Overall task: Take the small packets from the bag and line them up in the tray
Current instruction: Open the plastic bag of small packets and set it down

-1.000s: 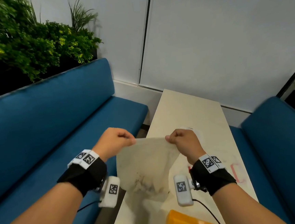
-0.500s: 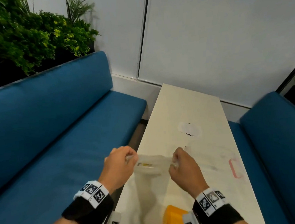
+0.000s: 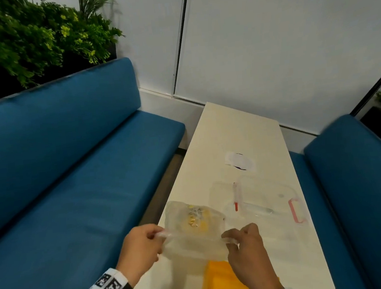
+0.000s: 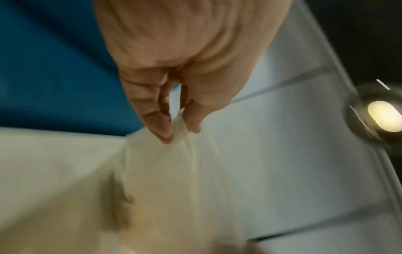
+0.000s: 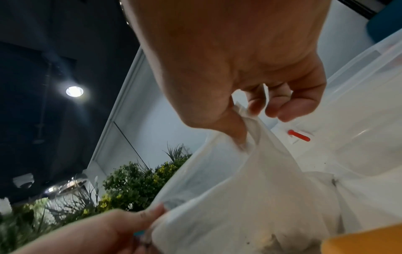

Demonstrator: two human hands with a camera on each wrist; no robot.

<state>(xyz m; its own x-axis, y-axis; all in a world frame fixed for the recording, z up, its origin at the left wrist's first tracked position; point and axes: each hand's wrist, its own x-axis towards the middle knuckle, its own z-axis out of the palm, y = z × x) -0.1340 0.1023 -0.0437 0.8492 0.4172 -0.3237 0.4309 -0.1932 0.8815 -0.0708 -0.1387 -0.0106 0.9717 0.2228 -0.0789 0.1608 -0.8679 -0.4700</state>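
A thin translucent plastic bag [image 3: 193,231] lies low over the near end of the cream table [image 3: 237,138]. Yellow and dark small packets [image 3: 194,217] show through its far part. My left hand [image 3: 141,247] pinches the bag's left top corner between thumb and fingers, seen close in the left wrist view [image 4: 180,127]. My right hand [image 3: 244,243] pinches the right corner [image 5: 245,120]. The bag [image 5: 250,197] hangs stretched between both hands. An orange-yellow tray [image 3: 222,284] lies under my right hand at the table's near edge.
A clear lidded container [image 3: 256,200] with a pink clasp [image 3: 295,211] and a red-tipped stick [image 3: 235,195] stands right of the bag. A white paper scrap [image 3: 239,160] lies farther back. Blue benches [image 3: 72,177] flank the table on both sides.
Both hands have lowered the bag from chest height down onto the table and toward me. The bag, hanging upright before, now lies spread with its packets showing.
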